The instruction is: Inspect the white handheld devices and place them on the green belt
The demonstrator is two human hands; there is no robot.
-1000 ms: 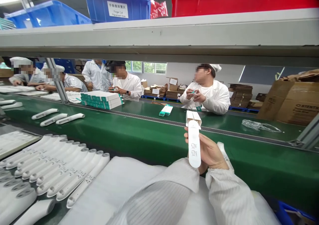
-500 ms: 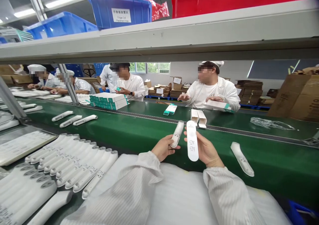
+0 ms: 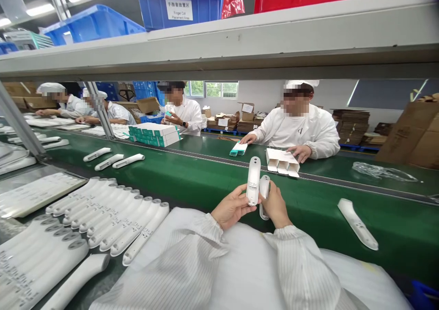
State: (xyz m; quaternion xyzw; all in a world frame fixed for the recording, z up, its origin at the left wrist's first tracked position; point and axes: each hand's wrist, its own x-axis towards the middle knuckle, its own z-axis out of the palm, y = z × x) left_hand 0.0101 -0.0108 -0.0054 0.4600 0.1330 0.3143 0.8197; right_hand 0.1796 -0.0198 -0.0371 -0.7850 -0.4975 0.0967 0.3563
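The left hand [image 3: 233, 208] is closed around the lower end of a white handheld unit [image 3: 254, 178]. Its thumb lies across the front and its fingers curl behind, so the unit stands nearly upright above the green conveyor belt [image 3: 192, 182]. The right hand [image 3: 277, 205] sits just beside it, fingers wrapped around a second white piece [image 3: 264, 193] whose rounded top shows next to the first unit. The 2 parts seem to touch, though the contact line is too small to be sure. Neither hand is spread; each is pinched on its own part. Both hover over the near edge of the belt, beyond a white foam sheet [image 3: 247, 273] (the sleeves lie across it).

To the right, 1 loose unit [image 3: 357, 224] lies flat on the belt, well apart from the hands. At left a row of white units [image 3: 113, 218] lies side by side, and a trio of units [image 3: 113, 158] sits further along the belt. Across the belt a co-worker's hand [image 3: 302, 152] rests by open white cartons [image 3: 281, 161], and a teal-and-white box [image 3: 238, 149] lies under that person's other hand. A stack of boxes [image 3: 154, 134] stands further left.
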